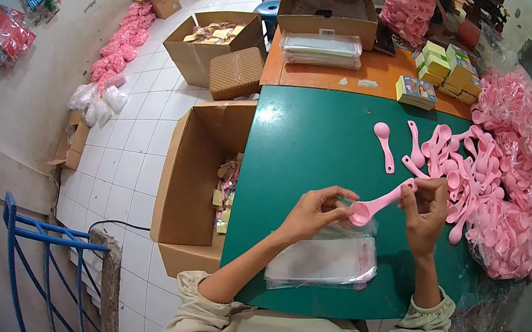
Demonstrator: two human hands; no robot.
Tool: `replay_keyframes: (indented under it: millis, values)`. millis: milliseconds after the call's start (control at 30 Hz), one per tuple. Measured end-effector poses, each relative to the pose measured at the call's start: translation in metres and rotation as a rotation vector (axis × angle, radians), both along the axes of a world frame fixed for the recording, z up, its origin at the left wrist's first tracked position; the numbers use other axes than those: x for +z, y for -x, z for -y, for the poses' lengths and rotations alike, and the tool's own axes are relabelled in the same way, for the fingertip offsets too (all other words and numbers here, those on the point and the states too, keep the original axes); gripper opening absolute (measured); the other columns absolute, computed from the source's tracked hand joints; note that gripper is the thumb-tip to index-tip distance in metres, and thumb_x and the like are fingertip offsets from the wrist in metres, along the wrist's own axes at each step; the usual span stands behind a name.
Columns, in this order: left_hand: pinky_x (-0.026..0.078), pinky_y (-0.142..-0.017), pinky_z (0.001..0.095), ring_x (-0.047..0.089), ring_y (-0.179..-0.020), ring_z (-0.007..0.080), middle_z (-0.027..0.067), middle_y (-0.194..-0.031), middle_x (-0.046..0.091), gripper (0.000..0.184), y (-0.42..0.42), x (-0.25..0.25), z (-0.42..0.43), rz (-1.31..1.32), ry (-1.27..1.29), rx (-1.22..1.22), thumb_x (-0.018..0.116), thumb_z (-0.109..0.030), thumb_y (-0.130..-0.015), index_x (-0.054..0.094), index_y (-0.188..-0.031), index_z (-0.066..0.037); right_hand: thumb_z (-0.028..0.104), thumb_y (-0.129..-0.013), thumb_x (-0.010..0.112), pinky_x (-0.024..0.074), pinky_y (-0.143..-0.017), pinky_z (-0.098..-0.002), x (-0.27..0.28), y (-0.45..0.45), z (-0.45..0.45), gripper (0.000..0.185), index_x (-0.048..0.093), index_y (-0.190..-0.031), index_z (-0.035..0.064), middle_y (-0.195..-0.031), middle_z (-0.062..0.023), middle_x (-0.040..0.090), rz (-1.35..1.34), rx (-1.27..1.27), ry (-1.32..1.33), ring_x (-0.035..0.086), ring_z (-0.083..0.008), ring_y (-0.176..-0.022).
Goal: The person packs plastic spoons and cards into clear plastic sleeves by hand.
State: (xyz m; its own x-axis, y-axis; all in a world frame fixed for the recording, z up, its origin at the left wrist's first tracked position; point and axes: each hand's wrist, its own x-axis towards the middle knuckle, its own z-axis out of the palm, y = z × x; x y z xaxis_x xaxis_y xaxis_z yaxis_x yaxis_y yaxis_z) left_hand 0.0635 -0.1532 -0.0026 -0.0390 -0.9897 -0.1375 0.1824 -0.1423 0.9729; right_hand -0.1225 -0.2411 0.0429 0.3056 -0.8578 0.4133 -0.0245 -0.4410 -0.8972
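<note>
A pink plastic spoon (388,202) is held above the green table, its bowl toward the left and its handle toward the upper right. My right hand (425,212) pinches the handle end. At the bowl, my left hand (316,212) has its thumb and index finger closed on the edge. Below the hands lies a stack of clear plastic bags (320,264). One more pink spoon (383,146) rests alone on the table, left of a loose pile of pink spoons (462,165).
Bulging clear bags of pink spoons (527,176) line the table's right side. Small yellow boxes (415,93) and a stack of plastic sleeves (322,49) sit on the orange table behind. An open cardboard box (198,168) holding packets stands left of the green table (281,161).
</note>
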Motion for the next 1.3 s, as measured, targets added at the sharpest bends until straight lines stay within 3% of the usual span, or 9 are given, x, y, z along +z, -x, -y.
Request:
replay_keyframes:
  millis: [300, 400, 500, 800, 900, 933, 1033, 1133, 1300]
  values:
    - [0.048, -0.082, 0.0260, 0.060, -0.091, 0.0116, 0.0075, -0.094, 0.065, 0.031, 0.004, 0.008, -0.002, -0.059, 0.068, -0.020, 0.058, -0.011, -0.087, 0.055, -0.117, -0.004, 0.001, -0.081, 0.064, 0.0501, -0.062, -0.0230, -0.011, -0.004, -0.003, 0.021, 0.047, -0.092, 0.0000, -0.080, -0.0081, 0.061, -0.231, 0.237, 0.093, 0.062, -0.0118, -0.072]
    - [0.048, -0.077, 0.0258, 0.058, -0.085, 0.0087, 0.0046, -0.089, 0.064, 0.026, 0.011, 0.006, -0.001, -0.035, 0.120, 0.100, 0.055, -0.018, -0.090, 0.059, -0.111, -0.003, 0.003, -0.079, 0.066, 0.0501, -0.062, -0.0237, -0.011, -0.011, -0.007, 0.021, 0.049, -0.090, -0.0006, -0.079, -0.0081, 0.062, -0.090, 0.181, -0.034, 0.062, -0.0126, -0.069]
    - [0.046, -0.068, 0.0248, 0.054, -0.076, 0.0067, 0.0023, -0.082, 0.063, 0.028, -0.009, 0.001, 0.000, 0.188, -0.029, -0.106, 0.050, -0.024, -0.093, 0.063, -0.105, -0.002, 0.008, -0.081, 0.066, 0.0502, -0.063, -0.0249, -0.006, -0.009, 0.000, 0.018, 0.053, -0.089, -0.0008, -0.079, -0.0068, 0.061, -0.015, 0.103, -0.076, 0.062, -0.0131, -0.069]
    - [0.048, -0.067, 0.0225, 0.058, -0.074, 0.0100, 0.0080, -0.088, 0.064, 0.033, -0.017, 0.013, -0.003, -0.028, 0.098, 0.157, 0.045, -0.024, -0.096, 0.062, -0.098, 0.004, 0.054, -0.085, 0.048, 0.0407, -0.090, -0.0387, 0.002, -0.041, 0.010, 0.055, 0.061, -0.101, 0.0034, -0.125, -0.0157, 0.050, -0.341, 0.746, 0.214, 0.051, -0.0278, -0.106]
    - [0.051, -0.071, 0.0263, 0.062, -0.081, 0.0158, 0.0133, -0.093, 0.064, 0.033, -0.020, 0.021, -0.002, -0.221, -0.019, 0.216, 0.044, -0.023, -0.096, 0.060, -0.101, 0.005, 0.040, -0.092, 0.043, 0.0445, -0.081, -0.0353, 0.000, -0.050, 0.097, 0.042, 0.065, -0.093, 0.0045, -0.117, -0.0138, 0.054, -0.213, 0.855, 0.158, 0.053, -0.0236, -0.099]
    - [0.052, -0.072, 0.0274, 0.063, -0.082, 0.0171, 0.0141, -0.094, 0.064, 0.032, -0.021, 0.021, -0.002, -0.200, -0.017, 0.215, 0.044, -0.022, -0.096, 0.059, -0.101, 0.005, 0.030, -0.092, 0.046, 0.0460, -0.076, -0.0331, 0.000, -0.051, 0.135, 0.034, 0.065, -0.089, 0.0015, -0.111, -0.0130, 0.057, -0.301, 0.556, 0.204, 0.055, -0.0216, -0.092]
    - [0.053, -0.074, 0.0294, 0.063, -0.085, 0.0196, 0.0158, -0.095, 0.064, 0.032, -0.025, 0.019, -0.003, -0.156, -0.004, 0.208, 0.044, -0.022, -0.096, 0.058, -0.103, 0.005, 0.027, -0.086, 0.056, 0.0463, -0.067, -0.0347, -0.026, -0.040, 0.247, 0.030, 0.064, -0.086, -0.0016, -0.080, -0.0148, 0.062, -0.676, -0.322, 0.461, 0.060, -0.0259, -0.075]
    - [0.052, -0.075, 0.0286, 0.063, -0.085, 0.0194, 0.0158, -0.095, 0.064, 0.032, -0.025, 0.019, -0.003, -0.177, 0.011, 0.188, 0.044, -0.023, -0.096, 0.058, -0.104, 0.005, 0.020, -0.086, 0.056, 0.0460, -0.057, -0.0332, -0.064, -0.019, 0.307, 0.023, 0.059, -0.088, -0.0023, -0.076, -0.0137, 0.059, -1.009, -0.525, 0.323, 0.059, -0.0203, -0.065]
    - [0.052, -0.075, 0.0275, 0.064, -0.085, 0.0191, 0.0154, -0.096, 0.064, 0.033, -0.026, 0.024, -0.004, -0.225, -0.018, 0.162, 0.043, -0.023, -0.096, 0.057, -0.106, 0.004, 0.016, -0.086, 0.055, 0.0451, -0.052, -0.0305, -0.057, -0.021, 0.282, 0.018, 0.056, -0.090, -0.0016, -0.074, -0.0108, 0.058, -0.825, -0.572, 0.497, 0.058, -0.0164, -0.061]
